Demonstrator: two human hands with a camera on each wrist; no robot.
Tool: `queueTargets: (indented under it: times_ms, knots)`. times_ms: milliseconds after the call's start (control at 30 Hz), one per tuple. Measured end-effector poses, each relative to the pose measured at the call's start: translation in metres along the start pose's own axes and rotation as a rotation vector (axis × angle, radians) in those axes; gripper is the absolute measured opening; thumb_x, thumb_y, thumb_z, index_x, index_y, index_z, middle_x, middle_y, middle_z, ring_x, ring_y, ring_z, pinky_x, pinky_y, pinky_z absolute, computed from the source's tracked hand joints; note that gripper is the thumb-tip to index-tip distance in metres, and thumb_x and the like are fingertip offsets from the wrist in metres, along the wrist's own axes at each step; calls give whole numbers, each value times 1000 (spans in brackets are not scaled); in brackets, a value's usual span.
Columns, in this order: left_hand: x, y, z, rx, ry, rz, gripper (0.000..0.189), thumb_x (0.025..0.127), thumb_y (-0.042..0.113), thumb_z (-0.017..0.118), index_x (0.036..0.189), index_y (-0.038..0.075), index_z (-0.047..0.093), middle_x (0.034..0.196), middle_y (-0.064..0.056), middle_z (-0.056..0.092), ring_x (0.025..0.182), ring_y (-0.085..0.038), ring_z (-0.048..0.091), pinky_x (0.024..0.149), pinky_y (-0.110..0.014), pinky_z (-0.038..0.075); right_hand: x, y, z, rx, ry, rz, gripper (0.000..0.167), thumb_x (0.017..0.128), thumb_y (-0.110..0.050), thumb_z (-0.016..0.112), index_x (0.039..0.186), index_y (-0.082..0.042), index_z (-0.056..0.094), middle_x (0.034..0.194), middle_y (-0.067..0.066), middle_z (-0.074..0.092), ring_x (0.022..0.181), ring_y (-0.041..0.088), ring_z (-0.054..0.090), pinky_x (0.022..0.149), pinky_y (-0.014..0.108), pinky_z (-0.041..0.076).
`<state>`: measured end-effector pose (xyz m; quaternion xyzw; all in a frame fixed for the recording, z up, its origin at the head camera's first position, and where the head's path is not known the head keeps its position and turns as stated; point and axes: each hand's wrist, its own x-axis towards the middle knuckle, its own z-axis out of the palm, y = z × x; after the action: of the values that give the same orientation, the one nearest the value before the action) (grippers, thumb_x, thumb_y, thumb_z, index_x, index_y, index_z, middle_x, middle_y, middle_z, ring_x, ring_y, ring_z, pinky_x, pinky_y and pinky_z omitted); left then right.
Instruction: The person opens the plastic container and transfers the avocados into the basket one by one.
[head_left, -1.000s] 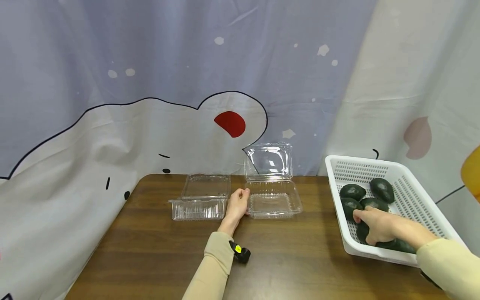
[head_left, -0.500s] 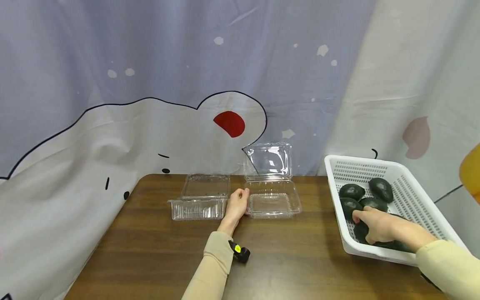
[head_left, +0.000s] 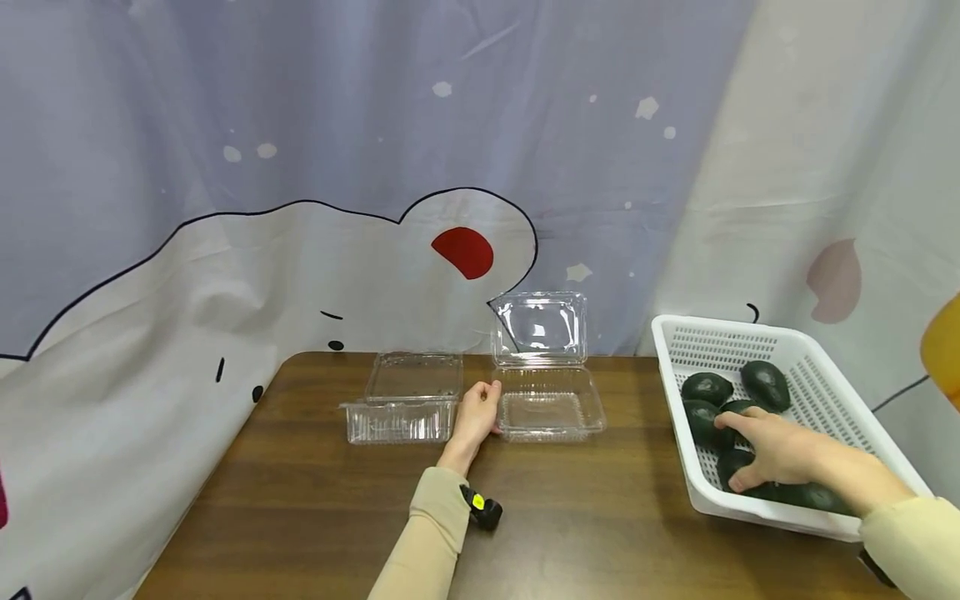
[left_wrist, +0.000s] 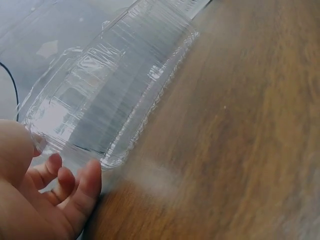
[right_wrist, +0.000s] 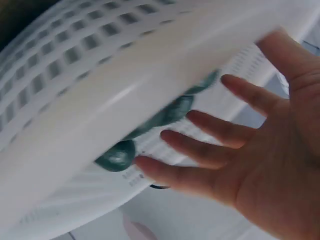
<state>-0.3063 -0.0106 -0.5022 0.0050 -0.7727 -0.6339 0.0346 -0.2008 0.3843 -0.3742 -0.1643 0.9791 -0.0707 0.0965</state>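
At the left edge of an open clear plastic clamshell container [head_left: 551, 434], my left hand [head_left: 474, 417] pinches the rim, thumb on top. The left wrist view shows those curled fingers [left_wrist: 85, 187] at the container's corner. My right hand [head_left: 787, 454] hovers in the white basket [head_left: 678, 417], over several dark green avocados [head_left: 765, 385]. Its fingers [right_wrist: 200, 147] are spread with nothing between them in the right wrist view, close to the avocados. One avocado [right_wrist: 119, 156] shows past the basket's rim there. Part of the pile is hidden beneath the right hand.
A second clear clamshell container [head_left: 399, 422] stands open just left of my left hand. All of it rests on a brown wooden table [head_left: 315, 500]. A patterned curtain [head_left: 337, 125] hangs behind the table's far edge.
My right hand has drawn slightly up and to the right, its fingers and thumb wider apart over the avocados. The left hand stays at the container's edge. The head view has tilted slightly.
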Motion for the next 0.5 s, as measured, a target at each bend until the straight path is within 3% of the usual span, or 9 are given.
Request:
queueTargets:
  times_ms: [233, 300, 400, 500]
  knots:
    - [-2, 2, 7, -13, -23, -21, 27, 104, 30, 47, 96, 5, 50, 78, -6, 47, 45, -16, 49, 44, -30, 51, -6, -14, -4, -22, 136, 33, 91, 66, -49, 85, 131, 4, 49, 126, 45, 40, 106, 65, 47, 80, 68, 43]
    - [-4, 6, 9, -4, -31, -24, 26, 105, 30, 46, 104, 4, 47, 89, -10, 47, 54, -19, 51, 48, -33, 53, -8, -22, -6, -32, 163, 47, 89, 70, -52, 82, 132, 3, 49, 128, 47, 38, 109, 68, 42, 80, 71, 41]
    - [-9, 16, 12, 65, -40, -6, 32, 105, 31, 43, 121, 3, 44, 109, -16, 47, 81, -28, 58, 70, -41, 55, -10, -35, -8, -61, 202, 58, 82, 77, -53, 76, 133, 0, 49, 130, 44, 39, 113, 67, 39, 80, 73, 40]
    - [-16, 28, 14, 170, -46, 37, 45, 104, 33, 43, 138, 4, 38, 131, -21, 42, 116, -37, 50, 95, -51, 44, -12, -49, -10, -73, 237, 64, 79, 80, -53, 74, 135, -3, 49, 132, 38, 40, 118, 63, 37, 77, 73, 41]
